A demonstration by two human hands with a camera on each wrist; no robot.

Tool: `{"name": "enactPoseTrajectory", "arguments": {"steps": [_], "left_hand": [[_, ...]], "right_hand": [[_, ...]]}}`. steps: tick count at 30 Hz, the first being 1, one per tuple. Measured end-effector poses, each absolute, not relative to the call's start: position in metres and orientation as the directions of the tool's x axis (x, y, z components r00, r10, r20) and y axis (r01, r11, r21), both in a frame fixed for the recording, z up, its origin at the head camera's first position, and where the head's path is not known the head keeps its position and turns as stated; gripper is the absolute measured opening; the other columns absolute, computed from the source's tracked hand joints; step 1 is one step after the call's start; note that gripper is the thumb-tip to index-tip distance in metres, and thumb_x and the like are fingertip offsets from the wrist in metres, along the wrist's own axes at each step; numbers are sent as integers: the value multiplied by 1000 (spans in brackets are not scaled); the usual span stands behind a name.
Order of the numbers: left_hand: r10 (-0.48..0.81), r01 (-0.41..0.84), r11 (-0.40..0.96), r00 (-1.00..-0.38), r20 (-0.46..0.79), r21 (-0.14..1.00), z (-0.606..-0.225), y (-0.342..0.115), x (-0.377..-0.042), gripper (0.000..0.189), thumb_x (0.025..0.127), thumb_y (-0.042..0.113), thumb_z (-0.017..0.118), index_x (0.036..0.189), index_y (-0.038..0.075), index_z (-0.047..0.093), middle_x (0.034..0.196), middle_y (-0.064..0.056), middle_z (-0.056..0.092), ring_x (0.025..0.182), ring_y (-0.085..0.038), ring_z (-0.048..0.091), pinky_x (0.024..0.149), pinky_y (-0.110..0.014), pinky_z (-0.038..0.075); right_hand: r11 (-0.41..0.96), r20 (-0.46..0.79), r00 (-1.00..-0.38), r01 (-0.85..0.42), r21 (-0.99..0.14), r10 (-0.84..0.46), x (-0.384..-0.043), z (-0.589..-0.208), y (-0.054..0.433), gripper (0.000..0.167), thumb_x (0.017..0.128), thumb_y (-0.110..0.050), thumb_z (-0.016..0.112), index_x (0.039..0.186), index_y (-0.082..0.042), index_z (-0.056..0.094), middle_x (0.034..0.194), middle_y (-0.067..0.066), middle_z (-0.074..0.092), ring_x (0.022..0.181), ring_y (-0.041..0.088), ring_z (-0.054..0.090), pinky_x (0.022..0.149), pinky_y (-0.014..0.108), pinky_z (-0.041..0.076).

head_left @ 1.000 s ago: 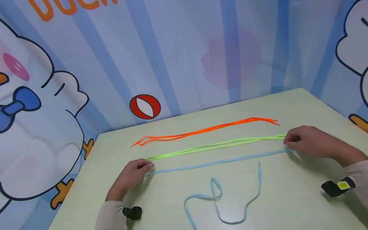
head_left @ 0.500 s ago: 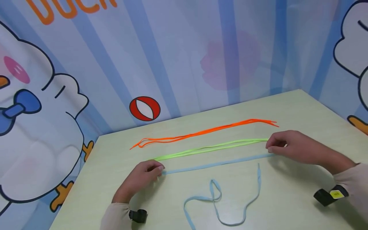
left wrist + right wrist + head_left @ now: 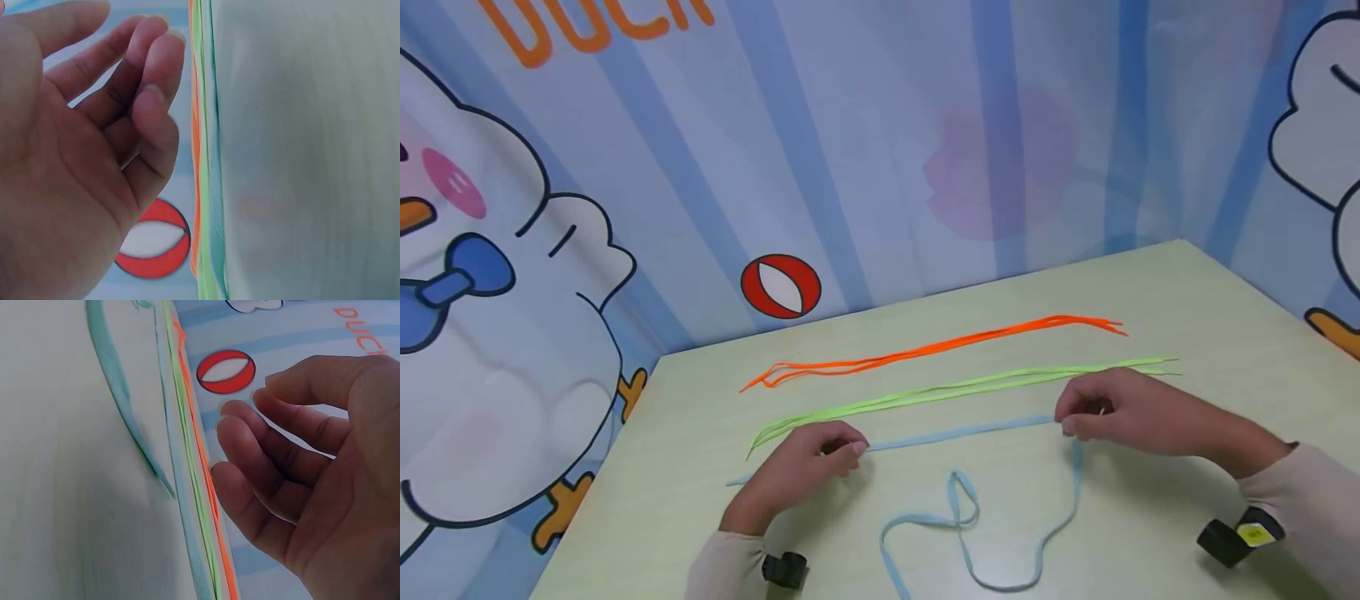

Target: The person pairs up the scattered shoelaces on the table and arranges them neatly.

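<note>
A light blue shoelace (image 3: pixel 962 433) lies nearly straight across the table, partly behind both hands. My left hand (image 3: pixel 805 471) hovers over its left part, with the tip sticking out beyond. My right hand (image 3: pixel 1127 412) is over its right part, hiding that end. In the left wrist view, the left fingers (image 3: pixel 156 131) are loosely bent and hold nothing visible. The right wrist view likewise has the right fingers (image 3: pixel 250 450) loosely curved, apart from the laces. Nearer the person lies a second light blue shoelace (image 3: pixel 1042 550), looped and wavy, its upper tip by the right hand.
Green shoelaces (image 3: pixel 962 387) stretch behind the straight blue one, and orange shoelaces (image 3: pixel 940 345) lie farther back. The pale table (image 3: pixel 1187 308) meets a blue striped backdrop (image 3: pixel 880 167) at its far edge. Both wrists wear black devices (image 3: pixel 784 570).
Both hands have come inward and closer to the person, the left rightward and the right leftward. They have left the green laces' ends, now exposed. The laces look unmoved.
</note>
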State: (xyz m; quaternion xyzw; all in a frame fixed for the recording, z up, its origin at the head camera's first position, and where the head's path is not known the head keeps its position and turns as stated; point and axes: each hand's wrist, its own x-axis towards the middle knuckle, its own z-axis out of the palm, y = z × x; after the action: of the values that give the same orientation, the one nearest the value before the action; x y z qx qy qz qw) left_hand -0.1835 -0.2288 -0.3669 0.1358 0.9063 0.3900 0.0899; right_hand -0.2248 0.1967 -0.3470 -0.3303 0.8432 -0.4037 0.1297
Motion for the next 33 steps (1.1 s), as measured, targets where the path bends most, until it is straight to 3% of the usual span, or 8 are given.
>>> {"name": "enactPoseTrajectory", "arguments": {"steps": [13, 25, 33], "left_hand": [[425, 207, 689, -892, -155, 694, -366, -192, -172, 12, 96, 38, 65, 100, 29, 72, 87, 8, 67, 82, -12, 61, 76, -32, 49], [523, 278, 654, -838, -156, 703, -366, -173, -164, 9, 88, 32, 78, 91, 26, 73, 80, 9, 67, 75, -6, 58, 70, -25, 48], [525, 294, 714, -825, -209, 636, -368, -170, -165, 14, 82, 33, 83, 87, 27, 71, 75, 10, 63, 72, -5, 55, 66, -23, 47]], "right_hand": [[409, 6, -622, -522, -748, -783, -204, -350, 170, 7, 97, -26, 67, 103, -23, 70, 94, -8, 67, 85, 12, 62, 75, 29, 52], [366, -43, -539, -509, -779, -841, -193, -358, 155, 13, 91, -19, 72, 103, -25, 70, 93, -11, 66, 85, 8, 60, 74, 27, 52], [415, -126, -507, -511, -752, -853, -189, -363, 154, 24, 83, -25, 80, 103, -30, 68, 95, -14, 63, 88, 6, 57, 78, 27, 49]]}}
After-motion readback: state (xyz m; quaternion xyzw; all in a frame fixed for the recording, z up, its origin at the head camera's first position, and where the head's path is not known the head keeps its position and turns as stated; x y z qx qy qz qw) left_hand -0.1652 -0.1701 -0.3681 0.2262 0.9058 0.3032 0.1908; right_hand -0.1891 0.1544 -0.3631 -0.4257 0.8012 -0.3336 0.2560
